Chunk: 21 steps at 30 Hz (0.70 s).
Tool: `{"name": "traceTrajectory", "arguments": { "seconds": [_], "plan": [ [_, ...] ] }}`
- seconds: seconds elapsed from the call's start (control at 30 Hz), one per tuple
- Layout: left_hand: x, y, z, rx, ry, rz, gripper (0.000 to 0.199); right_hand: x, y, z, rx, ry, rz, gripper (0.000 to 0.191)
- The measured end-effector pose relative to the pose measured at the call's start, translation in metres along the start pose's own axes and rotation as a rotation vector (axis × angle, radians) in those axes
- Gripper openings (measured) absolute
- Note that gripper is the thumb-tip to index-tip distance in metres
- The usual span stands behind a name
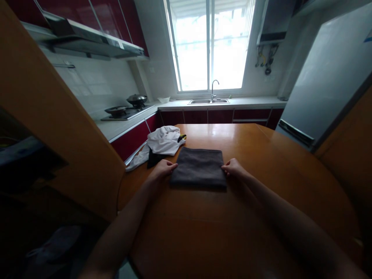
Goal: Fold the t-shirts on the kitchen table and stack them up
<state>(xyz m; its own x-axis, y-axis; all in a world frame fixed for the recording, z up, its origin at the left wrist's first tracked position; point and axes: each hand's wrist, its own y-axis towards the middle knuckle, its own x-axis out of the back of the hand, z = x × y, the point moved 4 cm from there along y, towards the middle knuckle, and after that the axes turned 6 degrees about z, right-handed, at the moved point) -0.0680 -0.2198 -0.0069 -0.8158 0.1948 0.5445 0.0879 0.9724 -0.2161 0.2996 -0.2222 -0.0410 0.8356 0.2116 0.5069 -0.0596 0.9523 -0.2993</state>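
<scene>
one heap of white and dark garments (164, 140) lies leftmost on the worktop (261, 155); near it, the left hand (163, 168), finger and thumb pinched together, grips the left edge of a dark cloth (199, 167) lying flat between the hands; the right hand (233, 168) likewise pinches the right edge. apparent step: squaring the sides; the next move calls for even tension.

Looks forward and down from head height, close above the wooden table (270, 166), facing straight across it toward the bright window (192, 50) beyond.
</scene>
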Motion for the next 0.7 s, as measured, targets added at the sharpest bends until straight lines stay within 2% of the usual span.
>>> {"name": "traceTrajectory", "arguments": {
  "seconds": [0.3,0.43,0.57,0.7],
  "plan": [
    [-0.003,0.01,0.01,0.009,-0.044,-0.023,0.057,0.0,0.0,-0.001,0.055,-0.042,-0.025,0.019],
    [-0.007,0.008,0.007,-0.003,-0.06,-0.031,0.056,0.005,-0.001,0.003,0.072,-0.068,-0.045,0.017],
    [-0.022,0.008,-0.012,-0.032,-0.032,0.021,0.055,0.027,0.005,-0.003,0.086,-0.106,-0.076,0.012],
    [-0.054,0.027,-0.047,-0.067,0.075,0.084,0.05,0.072,0.016,-0.028,0.071,-0.139,-0.111,0.011]
  ]
}}
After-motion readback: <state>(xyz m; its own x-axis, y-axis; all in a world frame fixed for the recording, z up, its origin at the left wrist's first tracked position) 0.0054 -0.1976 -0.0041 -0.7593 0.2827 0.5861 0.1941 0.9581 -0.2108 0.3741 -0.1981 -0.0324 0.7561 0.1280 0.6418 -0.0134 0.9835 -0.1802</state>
